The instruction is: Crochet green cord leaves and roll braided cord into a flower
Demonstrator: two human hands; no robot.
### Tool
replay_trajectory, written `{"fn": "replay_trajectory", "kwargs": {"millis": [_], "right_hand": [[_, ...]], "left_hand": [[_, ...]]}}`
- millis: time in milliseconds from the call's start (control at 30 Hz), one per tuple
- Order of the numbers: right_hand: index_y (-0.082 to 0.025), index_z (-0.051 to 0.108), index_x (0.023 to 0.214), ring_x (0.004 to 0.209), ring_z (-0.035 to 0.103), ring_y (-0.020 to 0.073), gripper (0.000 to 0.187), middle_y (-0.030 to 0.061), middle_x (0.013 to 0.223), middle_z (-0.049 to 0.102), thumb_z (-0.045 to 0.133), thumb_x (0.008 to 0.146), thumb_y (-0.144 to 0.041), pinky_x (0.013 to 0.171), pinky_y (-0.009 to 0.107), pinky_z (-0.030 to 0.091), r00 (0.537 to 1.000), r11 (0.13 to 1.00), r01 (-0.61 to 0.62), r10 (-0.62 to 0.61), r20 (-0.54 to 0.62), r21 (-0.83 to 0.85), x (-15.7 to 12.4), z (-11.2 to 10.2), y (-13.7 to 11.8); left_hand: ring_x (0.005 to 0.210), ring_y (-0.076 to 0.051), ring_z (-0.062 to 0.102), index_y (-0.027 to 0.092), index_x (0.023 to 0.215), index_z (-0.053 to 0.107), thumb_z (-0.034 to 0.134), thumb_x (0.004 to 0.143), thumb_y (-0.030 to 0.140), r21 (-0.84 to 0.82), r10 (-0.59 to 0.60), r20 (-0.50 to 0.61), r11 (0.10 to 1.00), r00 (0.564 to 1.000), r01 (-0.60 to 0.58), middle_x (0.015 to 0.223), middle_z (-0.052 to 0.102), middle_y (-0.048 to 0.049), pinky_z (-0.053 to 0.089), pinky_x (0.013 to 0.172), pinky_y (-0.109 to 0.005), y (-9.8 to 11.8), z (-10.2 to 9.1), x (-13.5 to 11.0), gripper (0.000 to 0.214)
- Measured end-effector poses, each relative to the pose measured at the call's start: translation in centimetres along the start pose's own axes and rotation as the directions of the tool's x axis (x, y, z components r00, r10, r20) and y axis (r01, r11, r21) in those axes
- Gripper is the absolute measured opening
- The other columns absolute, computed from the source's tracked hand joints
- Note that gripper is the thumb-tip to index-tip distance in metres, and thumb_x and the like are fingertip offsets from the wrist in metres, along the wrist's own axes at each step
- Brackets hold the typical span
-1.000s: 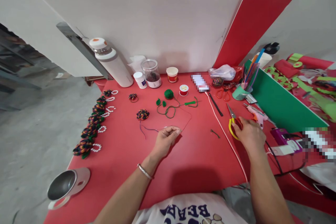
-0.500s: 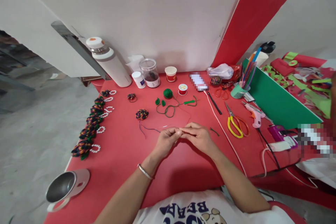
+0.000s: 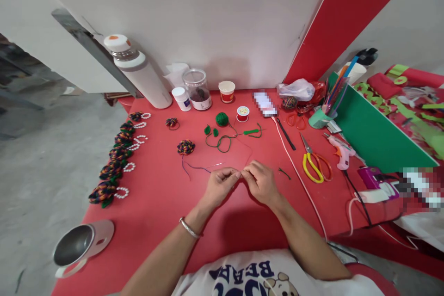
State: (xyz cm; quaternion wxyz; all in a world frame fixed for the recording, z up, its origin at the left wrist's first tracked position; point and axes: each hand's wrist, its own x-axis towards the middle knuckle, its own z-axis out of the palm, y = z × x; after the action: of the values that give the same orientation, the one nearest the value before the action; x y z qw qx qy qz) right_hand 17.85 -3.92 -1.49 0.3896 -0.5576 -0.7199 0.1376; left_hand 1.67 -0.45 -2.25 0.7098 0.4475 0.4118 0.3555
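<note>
My left hand [image 3: 221, 186] and my right hand [image 3: 261, 182] meet fingertip to fingertip above the table, both pinched. A thin red thread [image 3: 250, 149] runs down to my right fingers from the thread spool [image 3: 243, 113]. What my left fingers pinch is too small to make out. Just beyond my left hand lies a needle [image 3: 215, 165]. A multicoloured crochet flower [image 3: 186, 147] lies left of it, and its purple yarn tail [image 3: 197, 167] reaches toward my left hand. Farther back are a green yarn ball [image 3: 222, 119], two small green leaves [image 3: 215, 132] and a green-handled crochet hook [image 3: 251, 132].
Several crochet flowers with bead loops [image 3: 118, 153] line the left edge, above a metal-lined mug [image 3: 100, 236]. A bottle [image 3: 147, 78], jar [image 3: 201, 99] and paper cup [image 3: 226, 92] stand at the back. Right are yellow-handled scissors [image 3: 311, 169], a glue gun [image 3: 342, 153] and a white cable [image 3: 301, 180].
My right hand has turned and its fingers are curled in more, with the fingertips of both hands still close together. The whole view has shifted slightly.
</note>
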Motion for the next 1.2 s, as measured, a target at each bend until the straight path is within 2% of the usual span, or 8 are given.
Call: {"fn": "replay_trajectory", "kwargs": {"millis": [133, 367, 567, 700, 800, 933, 1067, 1200], "right_hand": [[-0.021, 0.049, 0.067, 0.062, 0.046, 0.0143, 0.037, 0.0000, 0.065, 0.051, 0.042, 0.103, -0.029, 0.062, 0.029, 0.033, 1.000, 0.998, -0.027, 0.026, -0.017, -0.051, 0.0, 0.3, 0.1], [-0.022, 0.036, 0.060, 0.054, 0.037, 0.0112, 0.045, -0.0045, 0.057, 0.039, 0.043, 0.102, -0.038, 0.056, 0.027, 0.030, 0.967, 0.947, -0.253, 0.244, 0.066, 0.200, 0.4, 0.4, 0.0], [-0.021, 0.051, 0.066, 0.053, 0.045, 0.0116, 0.045, -0.0045, 0.056, 0.045, 0.047, 0.100, -0.051, 0.055, 0.025, 0.037, 0.892, 0.769, -0.414, 0.450, 0.047, 0.488, 0.5, 0.0, 0.8], [-0.021, 0.057, 0.070, 0.051, 0.047, 0.0112, 0.044, -0.0040, 0.058, 0.049, 0.052, 0.096, -0.055, 0.052, 0.024, 0.039, 0.850, 0.649, -0.463, 0.518, 0.094, 0.604, 0.4, 0.1, 1.2], [-0.020, 0.062, 0.072, 0.054, 0.052, 0.0118, 0.040, -0.0019, 0.061, 0.056, 0.056, 0.094, -0.053, 0.054, 0.024, 0.043, 0.850, 0.663, -0.459, 0.522, 0.074, 0.591, 0.4, 0.1, 1.1], [-0.019, 0.070, 0.078, 0.067, 0.061, 0.0146, 0.028, 0.0016, 0.072, 0.067, 0.062, 0.090, -0.043, 0.064, 0.025, 0.049, 0.877, 0.747, -0.417, 0.480, 0.015, 0.519, 0.7, -0.2, 0.6], [-0.020, 0.074, 0.087, 0.071, 0.062, 0.0149, 0.020, 0.0030, 0.081, 0.073, 0.064, 0.089, -0.037, 0.068, 0.025, 0.050, 0.892, 0.782, -0.389, 0.452, -0.014, 0.487, 0.7, -0.3, 0.4], [-0.020, 0.074, 0.088, 0.071, 0.063, 0.0150, 0.020, 0.0028, 0.081, 0.073, 0.062, 0.091, -0.036, 0.068, 0.025, 0.050, 0.901, 0.800, -0.373, 0.434, -0.024, 0.469, 0.6, -0.3, 0.5]], "left_hand": [[0.047, -0.006, 0.036, 0.011, 0.069, 0.072, 0.080, 0.069, 0.047, 0.084, -0.010, -0.043, 0.996, 0.999, 0.014, 0.050, 0.051, 0.0025, 0.026, 0.047, -0.022, 0.6, 0.4, 0.0, 0.037], [0.048, -0.007, 0.039, 0.012, 0.073, 0.076, 0.082, 0.068, 0.040, 0.063, 0.003, -0.078, 0.998, 0.997, 0.002, 0.054, 0.057, 0.0005, 0.030, 0.047, -0.022, 0.2, 0.5, 0.1, 0.028], [0.040, -0.004, 0.031, 0.012, 0.075, 0.072, 0.083, 0.069, 0.047, -0.122, -0.084, -0.079, 0.990, 0.993, 0.074, 0.045, 0.046, 0.0057, 0.021, 0.042, -0.020, -0.7, 0.1, 0.2, 0.036], [0.040, -0.004, 0.032, 0.012, 0.075, 0.070, 0.086, 0.066, 0.046, -0.211, -0.108, -0.109, 0.974, 0.988, 0.084, 0.045, 0.045, 0.0063, 0.020, 0.041, -0.020, -0.7, -0.1, 0.4, 0.039], [0.040, -0.004, 0.032, 0.012, 0.075, 0.070, 0.086, 0.066, 0.046, -0.220, -0.102, -0.111, 0.973, 0.989, 0.075, 0.046, 0.045, 0.0063, 0.020, 0.041, -0.020, -0.7, -0.1, 0.5, 0.038], [0.040, -0.004, 0.032, 0.012, 0.074, 0.070, 0.086, 0.066, 0.046, -0.191, -0.085, -0.133, 0.980, 0.987, 0.059, 0.044, 0.045, 0.0064, 0.022, 0.042, -0.020, -0.7, -0.1, 0.5, 0.038], [0.040, -0.004, 0.035, 0.013, 0.076, 0.070, 0.086, 0.065, 0.046, -0.159, -0.071, -0.150, 0.986, 0.986, 0.047, 0.046, 0.049, 0.0057, 0.024, 0.042, -0.019, -0.7, 0.2, 0.5, 0.039], [0.039, -0.003, 0.032, 0.015, 0.078, 0.066, 0.087, 0.064, 0.045, -0.185, -0.062, -0.106, 0.982, 0.992, 0.041, 0.047, 0.047, 0.0080, 0.023, 0.041, -0.018, -0.8, 0.6, 0.6, 0.039]]}}
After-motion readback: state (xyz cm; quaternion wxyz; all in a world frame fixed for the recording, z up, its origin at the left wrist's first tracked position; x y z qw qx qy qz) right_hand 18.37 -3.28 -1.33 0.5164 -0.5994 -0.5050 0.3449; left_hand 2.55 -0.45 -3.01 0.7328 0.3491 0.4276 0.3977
